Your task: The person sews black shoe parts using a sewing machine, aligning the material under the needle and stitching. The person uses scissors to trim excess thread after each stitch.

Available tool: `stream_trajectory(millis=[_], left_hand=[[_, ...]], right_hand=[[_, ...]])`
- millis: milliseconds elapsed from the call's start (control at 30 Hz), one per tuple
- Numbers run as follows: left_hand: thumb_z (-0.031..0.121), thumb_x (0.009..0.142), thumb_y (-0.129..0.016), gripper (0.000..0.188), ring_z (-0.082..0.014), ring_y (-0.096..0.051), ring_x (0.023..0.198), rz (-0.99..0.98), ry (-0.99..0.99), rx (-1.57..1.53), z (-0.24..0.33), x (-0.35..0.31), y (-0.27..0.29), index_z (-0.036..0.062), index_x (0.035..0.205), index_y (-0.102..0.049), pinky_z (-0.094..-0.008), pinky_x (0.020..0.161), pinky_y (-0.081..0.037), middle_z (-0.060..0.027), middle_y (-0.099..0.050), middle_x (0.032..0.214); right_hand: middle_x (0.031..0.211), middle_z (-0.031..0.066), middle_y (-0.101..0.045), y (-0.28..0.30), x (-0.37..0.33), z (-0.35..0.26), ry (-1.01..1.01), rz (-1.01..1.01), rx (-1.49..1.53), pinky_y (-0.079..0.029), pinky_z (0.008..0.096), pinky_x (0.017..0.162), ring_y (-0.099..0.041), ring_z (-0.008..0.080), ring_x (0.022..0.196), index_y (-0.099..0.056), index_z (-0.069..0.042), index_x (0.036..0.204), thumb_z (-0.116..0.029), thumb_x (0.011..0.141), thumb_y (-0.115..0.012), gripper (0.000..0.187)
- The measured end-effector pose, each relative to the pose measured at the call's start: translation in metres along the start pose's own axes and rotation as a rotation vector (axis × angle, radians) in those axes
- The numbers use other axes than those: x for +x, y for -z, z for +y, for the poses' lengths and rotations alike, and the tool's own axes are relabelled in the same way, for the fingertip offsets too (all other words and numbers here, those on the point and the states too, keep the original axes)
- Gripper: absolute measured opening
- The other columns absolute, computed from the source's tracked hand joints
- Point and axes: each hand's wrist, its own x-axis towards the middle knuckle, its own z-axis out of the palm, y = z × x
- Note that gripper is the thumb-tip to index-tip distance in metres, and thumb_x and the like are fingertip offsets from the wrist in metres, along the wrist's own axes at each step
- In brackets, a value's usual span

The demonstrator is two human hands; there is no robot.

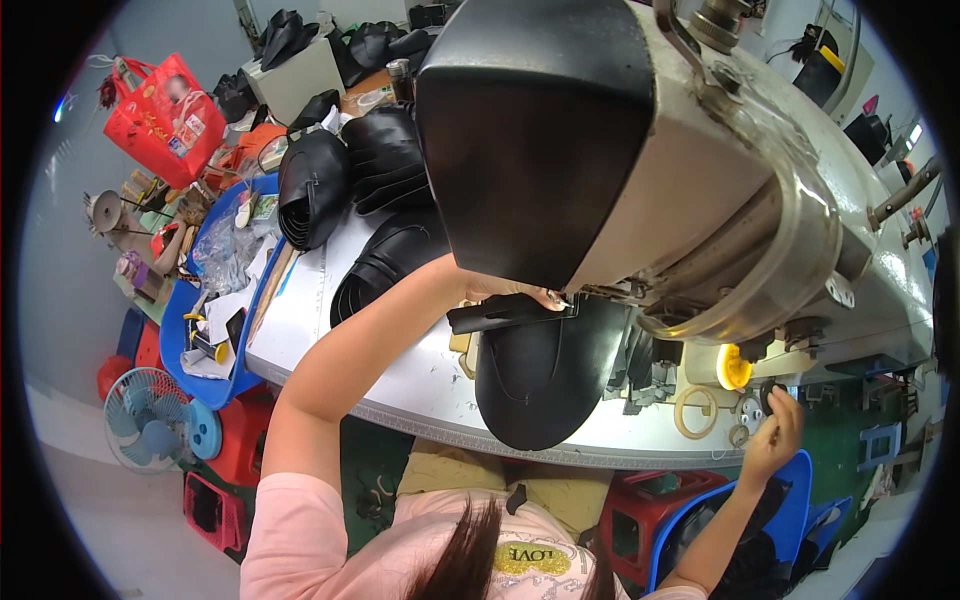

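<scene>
A large industrial sewing machine [540, 150] fills the upper middle and hides part of my left hand [515, 288]. That hand's fingers close on a narrow black leather-like strip [490, 316] beside the needle area. Beneath the strip, a black leather-like panel with a rounded end [545, 390] lies on the white table [400, 375] and overhangs its near edge. To the right, my right hand [778, 438] is raised past the table edge, its fingers pinched around a small dark round piece [768, 394]; its exact kind is unclear.
Stacks of black panels [385, 160] stand at the back left, near a blue tray [178, 320] of tools and scraps. A yellow thread spool [734, 368] and a tape roll [695, 412] sit on the right. Below are a red stool [640, 515] and a blue bin [795, 500] holding black pieces.
</scene>
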Motion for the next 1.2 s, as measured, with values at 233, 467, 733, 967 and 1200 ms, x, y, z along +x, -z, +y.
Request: stream_trajectory(millis=[233,467,733,967,1200], left_hand=[[0.0,0.064,-0.072,0.021,-0.0119,-0.056,0.075,-0.016,-0.002,0.005,0.002,-0.003,-0.003,0.0052,0.082,-0.063,-0.0251,0.074,-0.045,-0.0028,-0.06,0.078],[-0.002,0.065,-0.071,0.022,-0.0119,-0.057,0.074,-0.054,-0.05,-0.089,-0.017,0.005,0.001,0.0041,0.085,-0.062,-0.0238,0.07,-0.047,-0.0036,-0.06,0.078],[0.0,0.063,-0.071,0.031,-0.0135,-0.057,0.076,-0.18,0.026,-0.239,-0.019,0.006,0.006,0.0018,0.092,-0.06,-0.0247,0.071,-0.047,-0.0067,-0.061,0.083],[0.002,0.064,-0.07,0.028,-0.0128,-0.056,0.073,-0.121,0.016,-0.1,-0.028,0.02,0.016,0.0018,0.09,-0.06,-0.0241,0.068,-0.046,-0.0046,-0.059,0.079],[0.001,0.064,-0.07,0.028,-0.0123,-0.055,0.073,0.155,-0.019,-0.221,-0.007,0.013,0.008,0.0022,0.09,-0.06,-0.0238,0.067,-0.045,-0.0034,-0.058,0.078]], right_hand=[[0.099,0.0103,-0.061,0.111,0.077,0.188,-0.331,0.592,-0.468,-0.045,0.03,0.071,-0.058,0.0203,0.081,-0.053,-0.005,0.115,-0.028,0.087,-0.049,0.037],[0.094,0.0144,-0.059,0.174,0.118,0.391,-0.48,0.29,-0.079,-0.046,0.0311,0.067,-0.057,0.0184,0.079,-0.053,0.0,0.11,-0.035,0.082,-0.051,0.045],[0.086,0.0087,-0.058,0.022,-0.029,0.288,-0.764,0.472,0.178,-0.04,0.0232,0.049,-0.05,0.0112,0.063,-0.058,0.002,0.101,-0.023,0.087,-0.048,0.03],[0.078,0.0057,-0.062,0.028,0.042,0.058,-0.574,0.82,0.091,-0.035,0.0202,0.044,-0.044,0.009,0.05,-0.062,0.0,0.089,-0.028,0.087,-0.05,0.031],[0.058,0.0028,-0.052,-0.01,-0.019,-0.021,-0.038,0.356,-0.161,-0.039,0.0256,0.047,-0.047,0.0124,0.051,-0.061,0.0,0.08,-0.006,0.084,-0.046,0.017]])
